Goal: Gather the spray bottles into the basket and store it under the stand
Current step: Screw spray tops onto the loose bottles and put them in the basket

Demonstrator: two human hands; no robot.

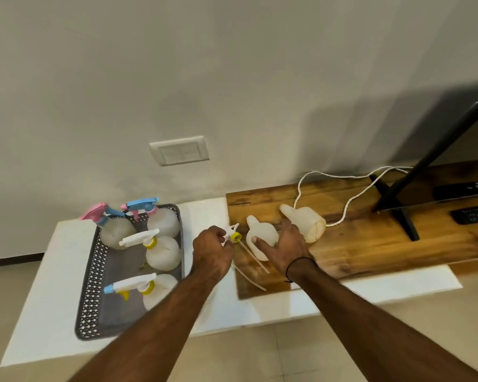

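The basket is dark grey with a white diamond lattice pattern along its walls. Inside it, four translucent milky-white spray bottles differ by their heads: one pink-and-blue trigger head, one blue head with a pink trigger, one white head on a yellow collar, and one white head with a blue nozzle tip and yellow trigger. The loose spray head is white with a yellow collar. Two capless bottles are cloudy off-white. The stand top shows warm brown wood grain; the bench is plain white. A black cord band circles the wrist.
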